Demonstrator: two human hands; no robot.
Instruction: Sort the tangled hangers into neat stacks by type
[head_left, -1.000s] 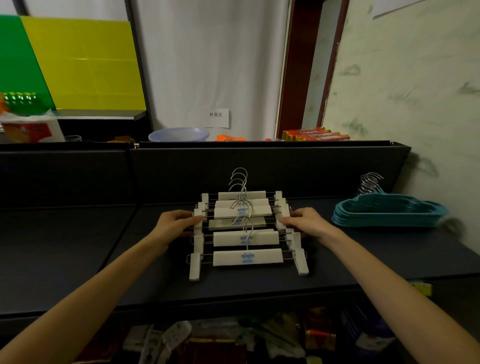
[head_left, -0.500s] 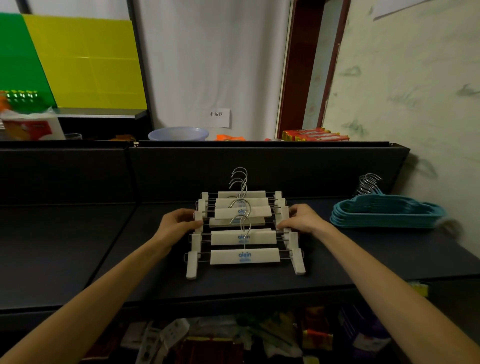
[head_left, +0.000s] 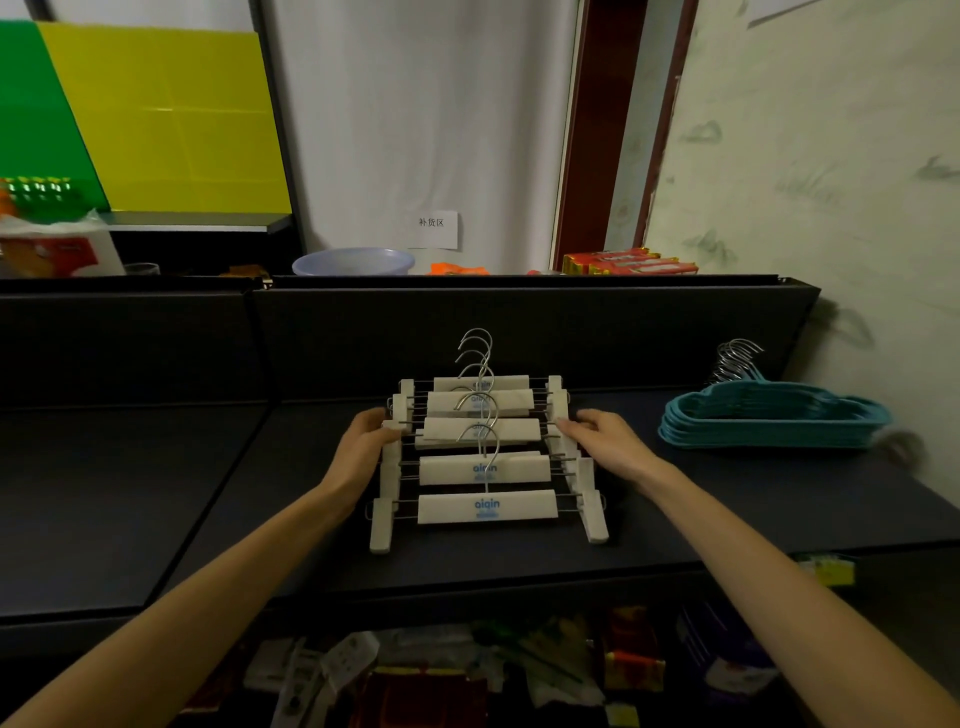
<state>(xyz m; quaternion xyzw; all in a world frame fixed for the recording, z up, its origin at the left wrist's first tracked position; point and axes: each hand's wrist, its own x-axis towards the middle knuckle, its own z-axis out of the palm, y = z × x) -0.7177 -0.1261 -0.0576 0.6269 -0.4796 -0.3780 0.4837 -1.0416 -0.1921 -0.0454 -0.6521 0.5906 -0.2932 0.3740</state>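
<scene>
Several white clip hangers (head_left: 485, 470) with metal hooks lie fanned in an overlapping row on the dark shelf (head_left: 727, 514), hooks pointing away from me. My left hand (head_left: 363, 447) presses against the clips on the row's left side. My right hand (head_left: 605, 441) presses against the clips on its right side, fingers curled onto them. To the right, apart from both hands, a neat stack of teal hangers (head_left: 769, 421) rests by the wall, its metal hooks (head_left: 735, 358) pointing to the back.
A dark back panel (head_left: 519, 332) rises behind the shelf, with a pale blue basin (head_left: 353, 261) and red boxes (head_left: 628, 261) beyond it. Packaged goods (head_left: 467, 670) fill the lower shelf under the front edge. A wall (head_left: 831, 208) closes the right side.
Both hands have slid a little farther along the sides of the white hanger row, squeezing it slightly tighter. The teal stack has not moved.
</scene>
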